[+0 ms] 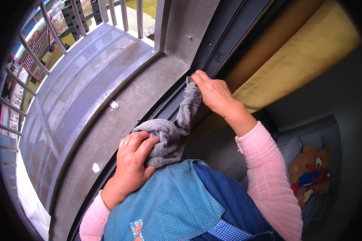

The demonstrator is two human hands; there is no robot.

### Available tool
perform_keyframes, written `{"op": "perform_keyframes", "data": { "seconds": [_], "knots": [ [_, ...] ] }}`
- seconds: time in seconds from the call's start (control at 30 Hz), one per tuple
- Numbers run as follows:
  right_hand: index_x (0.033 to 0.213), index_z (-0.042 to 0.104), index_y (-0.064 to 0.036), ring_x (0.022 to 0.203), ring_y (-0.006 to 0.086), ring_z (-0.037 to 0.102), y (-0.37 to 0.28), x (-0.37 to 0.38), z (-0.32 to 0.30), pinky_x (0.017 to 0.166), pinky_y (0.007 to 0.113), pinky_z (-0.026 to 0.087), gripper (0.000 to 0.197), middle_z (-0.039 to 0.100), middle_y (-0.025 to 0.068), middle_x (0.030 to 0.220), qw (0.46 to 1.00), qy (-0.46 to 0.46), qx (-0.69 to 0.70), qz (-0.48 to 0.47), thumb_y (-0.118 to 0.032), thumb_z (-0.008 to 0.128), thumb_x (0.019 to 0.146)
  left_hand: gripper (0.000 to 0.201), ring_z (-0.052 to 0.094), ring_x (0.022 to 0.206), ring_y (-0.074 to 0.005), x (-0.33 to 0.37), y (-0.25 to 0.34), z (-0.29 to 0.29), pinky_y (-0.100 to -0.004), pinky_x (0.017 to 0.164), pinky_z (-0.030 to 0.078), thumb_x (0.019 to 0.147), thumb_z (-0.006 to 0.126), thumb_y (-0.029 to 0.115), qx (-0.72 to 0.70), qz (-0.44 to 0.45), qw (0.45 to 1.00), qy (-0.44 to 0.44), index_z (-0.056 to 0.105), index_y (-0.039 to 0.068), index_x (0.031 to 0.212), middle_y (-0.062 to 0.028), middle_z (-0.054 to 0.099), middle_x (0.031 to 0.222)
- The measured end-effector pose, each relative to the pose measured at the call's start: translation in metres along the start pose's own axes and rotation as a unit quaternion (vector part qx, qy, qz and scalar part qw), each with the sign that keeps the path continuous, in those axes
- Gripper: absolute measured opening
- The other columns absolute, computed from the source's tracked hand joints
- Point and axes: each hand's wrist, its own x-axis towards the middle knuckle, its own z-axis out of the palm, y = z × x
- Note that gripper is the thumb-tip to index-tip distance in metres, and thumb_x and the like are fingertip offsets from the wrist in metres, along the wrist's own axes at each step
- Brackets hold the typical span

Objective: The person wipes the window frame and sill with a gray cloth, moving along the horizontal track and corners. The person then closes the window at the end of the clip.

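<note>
A grey terry cloth [163, 138] stretches between my two hands along the dark window frame [213, 44]. Its thicker, bunched part lies under my left hand [128, 162], whose fingers are curled into it at the sill's inner edge. From there a narrow twisted length runs up to my right hand [215, 94]. That hand pinches the far end of the cloth, with the fingertips down at the frame's track. The bunched cloth hides part of the track.
Outside the frame runs a grey sill [145, 86] with a small metal tab [114, 105] and a white spot [95, 167]. Beyond are a mesh panel [88, 76] and railing bars [51, 30]. A yellow curtain [297, 60] hangs at right, above a brown stuffed toy [303, 162].
</note>
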Motion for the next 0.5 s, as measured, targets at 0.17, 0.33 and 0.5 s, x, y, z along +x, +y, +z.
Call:
{"op": "perform_keyframes", "data": {
  "seconds": [0.17,0.33,0.5],
  "knots": [
    [0.113,0.053,-0.0048,0.092,0.0363,0.062,0.006,-0.006,0.007,0.078,0.043,0.053,0.036,0.056,0.0115,0.121,0.998,0.026,0.062,0.003,0.005,0.051,0.078,0.053,0.055,0.098,-0.0328,0.001,-0.001,0.002,-0.0424,0.085,0.044,0.056,0.068,0.005,0.006,0.008,1.000,-0.003,0.061,0.006,0.108,-0.0131,0.057,0.106],
    [0.113,0.054,-0.0036,0.102,0.0363,0.060,-0.003,-0.016,0.005,0.087,0.041,0.051,0.039,0.055,0.0130,0.124,0.983,0.061,0.169,-0.035,0.006,0.050,0.076,0.053,0.055,0.098,-0.0333,0.000,0.000,0.001,-0.0425,0.085,0.044,0.055,0.068,0.005,0.014,0.007,1.000,-0.002,0.061,0.006,0.108,-0.0129,0.056,0.106],
    [0.122,0.054,-0.0069,0.102,0.0341,0.062,-0.025,-0.033,0.014,0.082,0.041,0.054,0.046,0.055,0.0125,0.128,0.983,0.095,0.158,-0.018,0.005,0.053,0.078,0.054,0.055,0.097,-0.0333,0.000,-0.002,0.002,-0.0425,0.085,0.044,0.055,0.068,0.005,0.017,0.008,1.000,-0.001,0.061,0.006,0.108,-0.0128,0.056,0.106]
  ]
}}
